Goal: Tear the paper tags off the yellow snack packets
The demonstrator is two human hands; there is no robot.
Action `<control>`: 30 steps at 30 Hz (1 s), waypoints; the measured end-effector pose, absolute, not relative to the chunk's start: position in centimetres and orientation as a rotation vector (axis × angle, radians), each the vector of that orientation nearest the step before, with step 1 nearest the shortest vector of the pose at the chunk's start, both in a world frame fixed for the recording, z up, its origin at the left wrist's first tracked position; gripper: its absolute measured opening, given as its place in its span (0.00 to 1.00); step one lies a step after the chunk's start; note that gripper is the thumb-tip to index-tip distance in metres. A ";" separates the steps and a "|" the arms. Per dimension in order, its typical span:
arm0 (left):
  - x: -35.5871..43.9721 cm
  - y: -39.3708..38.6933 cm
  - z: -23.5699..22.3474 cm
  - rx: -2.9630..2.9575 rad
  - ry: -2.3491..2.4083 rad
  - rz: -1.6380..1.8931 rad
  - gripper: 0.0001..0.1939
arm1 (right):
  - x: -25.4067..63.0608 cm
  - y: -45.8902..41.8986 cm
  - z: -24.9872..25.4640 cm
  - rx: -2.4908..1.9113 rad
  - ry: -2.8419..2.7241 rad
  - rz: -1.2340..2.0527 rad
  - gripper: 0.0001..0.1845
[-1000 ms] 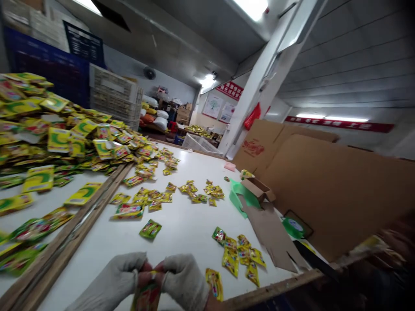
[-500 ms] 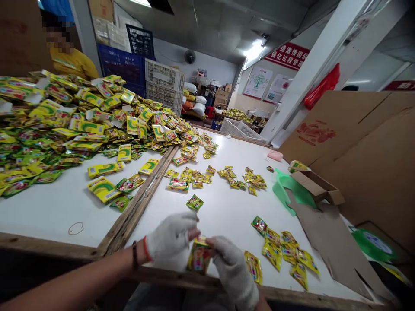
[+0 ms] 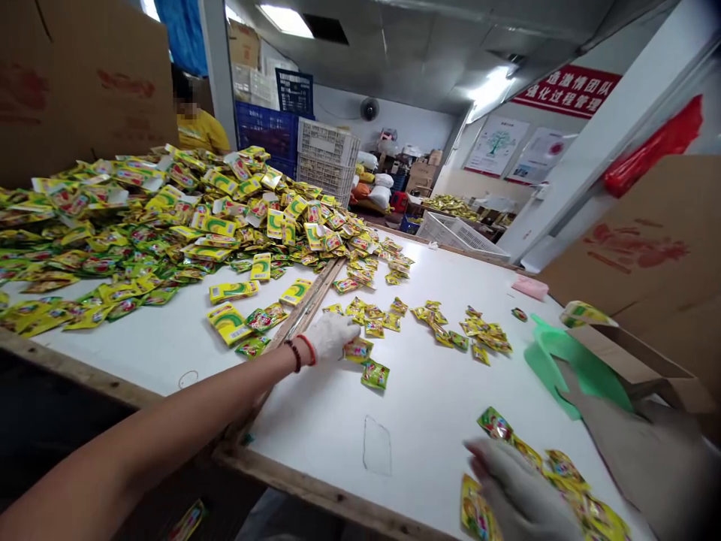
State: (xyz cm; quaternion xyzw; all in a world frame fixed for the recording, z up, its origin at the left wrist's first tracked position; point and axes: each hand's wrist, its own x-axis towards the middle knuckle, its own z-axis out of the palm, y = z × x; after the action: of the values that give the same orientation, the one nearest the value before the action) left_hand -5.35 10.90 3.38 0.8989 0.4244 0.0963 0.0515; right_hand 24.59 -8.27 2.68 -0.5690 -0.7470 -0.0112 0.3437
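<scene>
Your right hand (image 3: 521, 488) and left hand (image 3: 331, 336) have separated since the earlier frame. The white table (image 3: 433, 413) bears a packet heap (image 3: 225, 218) at left; your blurred right is among loose packets (image 3: 496, 423), your left touches a yellow packet (image 3: 359, 349); whether either grips, I cannot tell.

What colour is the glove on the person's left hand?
The left glove is white; it shows best in the head view.
</scene>
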 end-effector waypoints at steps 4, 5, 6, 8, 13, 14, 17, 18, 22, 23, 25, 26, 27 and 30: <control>-3.6 5.8 4.9 3.017 0.864 0.282 0.09 | 16.5 -3.0 1.3 -1.394 -1.883 0.254 0.23; -3.3 4.8 4.9 3.052 0.763 0.316 0.08 | 15.1 -2.0 1.1 -1.391 -1.886 0.355 0.23; -3.1 3.9 4.9 3.043 0.704 0.392 0.08 | 14.1 -1.4 0.9 -1.385 -1.906 0.452 0.20; -2.9 2.5 4.1 2.843 0.804 0.713 0.09 | 12.8 -0.9 0.4 -1.388 -1.891 0.593 0.15; -2.7 0.0 -0.3 1.664 1.215 1.160 0.20 | 12.6 -3.7 -1.5 -1.440 -1.542 0.967 0.15; -2.6 -0.4 -1.2 1.538 1.174 1.103 0.18 | 12.7 -4.4 -1.9 -1.411 -1.475 1.026 0.16; -2.5 -1.5 -2.9 1.394 1.029 1.018 0.13 | 13.1 -6.1 -2.7 -1.301 -1.253 1.129 0.21; -2.5 -1.7 -3.1 1.379 0.999 1.011 0.13 | 13.2 -6.4 -2.9 -1.288 -1.196 1.136 0.21; -3.1 -1.8 -2.3 1.451 0.915 0.922 0.15 | 13.4 -6.8 -3.2 -1.321 -1.257 1.050 0.14; -3.3 -1.8 -2.0 1.496 0.887 0.888 0.14 | 13.4 -6.7 -3.1 -1.325 -1.283 1.036 0.13; -3.7 -1.8 -1.3 1.546 0.813 0.830 0.13 | 13.4 -6.6 -3.1 -1.304 -1.297 1.043 0.15; -3.9 -1.8 -1.1 1.539 0.782 0.817 0.13 | 13.3 -6.6 -3.1 -1.285 -1.299 1.049 0.16; -4.0 -1.8 -0.9 1.514 0.763 0.813 0.14 | 13.3 -6.6 -3.1 -1.270 -1.308 1.041 0.17; -4.1 -1.5 -0.7 1.445 0.737 0.803 0.16 | 13.6 -6.7 -3.2 -1.270 -1.424 0.894 0.18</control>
State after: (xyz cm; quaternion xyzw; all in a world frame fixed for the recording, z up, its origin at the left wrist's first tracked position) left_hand -4.15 -1.50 -0.66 0.6279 0.3201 0.3489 0.6177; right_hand 13.59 -6.68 -3.17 -0.5240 -0.5874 0.3688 0.4944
